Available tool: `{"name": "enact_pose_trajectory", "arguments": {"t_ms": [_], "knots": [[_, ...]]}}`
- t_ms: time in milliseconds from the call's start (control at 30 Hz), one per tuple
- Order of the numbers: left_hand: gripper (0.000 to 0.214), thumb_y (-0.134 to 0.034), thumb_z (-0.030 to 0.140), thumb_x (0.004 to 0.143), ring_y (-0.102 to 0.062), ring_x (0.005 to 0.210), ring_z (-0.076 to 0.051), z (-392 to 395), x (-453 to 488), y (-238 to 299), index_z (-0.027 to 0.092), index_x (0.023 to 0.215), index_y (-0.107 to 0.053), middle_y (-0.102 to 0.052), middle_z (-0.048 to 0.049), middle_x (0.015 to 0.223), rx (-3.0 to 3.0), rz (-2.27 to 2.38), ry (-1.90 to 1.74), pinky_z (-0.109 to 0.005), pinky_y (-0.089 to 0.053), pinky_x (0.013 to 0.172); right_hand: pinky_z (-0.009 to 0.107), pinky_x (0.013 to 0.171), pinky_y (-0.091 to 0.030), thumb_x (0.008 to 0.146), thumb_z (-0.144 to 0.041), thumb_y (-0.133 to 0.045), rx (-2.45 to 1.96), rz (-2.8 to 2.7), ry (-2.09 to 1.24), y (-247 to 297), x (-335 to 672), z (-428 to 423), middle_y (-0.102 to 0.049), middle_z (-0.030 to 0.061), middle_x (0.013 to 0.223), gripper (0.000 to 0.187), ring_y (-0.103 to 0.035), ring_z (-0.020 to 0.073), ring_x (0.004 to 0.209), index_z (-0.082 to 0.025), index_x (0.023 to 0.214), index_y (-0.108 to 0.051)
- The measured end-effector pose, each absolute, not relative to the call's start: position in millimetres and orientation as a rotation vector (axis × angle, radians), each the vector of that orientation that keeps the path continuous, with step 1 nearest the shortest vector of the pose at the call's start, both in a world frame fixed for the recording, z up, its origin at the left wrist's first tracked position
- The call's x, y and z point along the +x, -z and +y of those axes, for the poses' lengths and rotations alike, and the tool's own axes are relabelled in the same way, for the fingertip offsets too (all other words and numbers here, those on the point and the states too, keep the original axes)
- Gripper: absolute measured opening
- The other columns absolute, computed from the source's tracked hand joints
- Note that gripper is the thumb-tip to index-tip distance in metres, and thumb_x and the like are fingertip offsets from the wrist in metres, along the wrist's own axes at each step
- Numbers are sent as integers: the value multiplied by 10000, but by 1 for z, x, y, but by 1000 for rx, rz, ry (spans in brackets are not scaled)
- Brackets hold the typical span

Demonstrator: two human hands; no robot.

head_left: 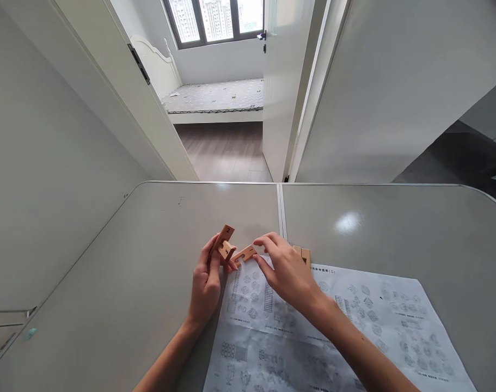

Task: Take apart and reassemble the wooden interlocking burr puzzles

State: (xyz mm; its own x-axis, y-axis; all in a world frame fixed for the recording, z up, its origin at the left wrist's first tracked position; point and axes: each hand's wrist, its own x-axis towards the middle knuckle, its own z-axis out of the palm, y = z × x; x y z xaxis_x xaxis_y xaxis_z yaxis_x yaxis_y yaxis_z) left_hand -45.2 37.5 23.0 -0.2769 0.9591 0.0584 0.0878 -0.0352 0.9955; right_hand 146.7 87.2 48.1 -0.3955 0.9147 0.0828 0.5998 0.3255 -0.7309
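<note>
My left hand (206, 283) is closed around notched wooden puzzle pieces fitted crosswise. One long piece marked "2" (227, 231) points up and away, and a block (226, 250) with a dark number on its end sits against it. A third notched wooden piece marked "1" (246, 253) lies level beside my left fingertips. My right hand (286, 267) has its thumb and index finger at opposite edges of that piece's right end, pinching it. Where the pieces meet, my left fingers partly hide the joint.
More wooden pieces (302, 254) lie behind my right hand, at the top edge of a creased instruction sheet (288, 337) with printed diagrams. The grey table (149, 283) has a pale seam (281, 212). Beyond its far edge are an open door (286, 81) and a bed (219, 95).
</note>
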Motion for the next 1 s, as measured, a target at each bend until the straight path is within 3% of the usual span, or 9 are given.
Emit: {"name": "enact_pose_trajectory", "arguments": {"t_ms": [133,267,533,833,1000], "knots": [[419,-533,447,1077,-644,687,-122,41,-47,-26,205,1416,-579,-752,-89,1097,1086,1417,-1444,-312,-600,764,496,1020,-564,982,-97,-606,-1204,-2221,-753,-32,143,87,-669,126,1386,348,-613,326,1273,-222,1303,-651],[400,-536,407,1060,-627,682,-119,42,-50,-26,210,1403,-589,-742,-79,1079,1033,1404,-1466,-300,-591,755,546,1058,-543,987,-81,-621,-1156,-2263,-734,-23,139,86,-692,108,1389,373,-559,348,1330,-237,1325,-645],[359,-536,321,976,-598,652,-135,45,-55,-26,148,1270,-645,-718,-65,913,823,1292,-1558,-282,-537,676,460,936,-590,954,-102,-732,-1189,-2254,-750,-15,138,85,-712,106,1166,282,-595,313,1140,-220,1208,-698],[386,-619,398,888,-559,613,-145,47,-60,-27,165,1190,-678,-703,-42,819,685,1206,-1599,-301,-500,666,440,809,-560,1010,-173,-698,-1212,-2276,-632,-17,138,86,-730,86,1024,86,-618,297,1001,-230,1023,-760],[387,-636,422,882,-549,613,-151,46,-61,-27,177,1179,-676,-693,-35,797,679,1219,-1586,-298,-476,640,408,797,-535,1013,-202,-705,-1162,-2128,-813,-31,142,88,-762,61,990,55,-677,256,910,-227,976,-737]]}}
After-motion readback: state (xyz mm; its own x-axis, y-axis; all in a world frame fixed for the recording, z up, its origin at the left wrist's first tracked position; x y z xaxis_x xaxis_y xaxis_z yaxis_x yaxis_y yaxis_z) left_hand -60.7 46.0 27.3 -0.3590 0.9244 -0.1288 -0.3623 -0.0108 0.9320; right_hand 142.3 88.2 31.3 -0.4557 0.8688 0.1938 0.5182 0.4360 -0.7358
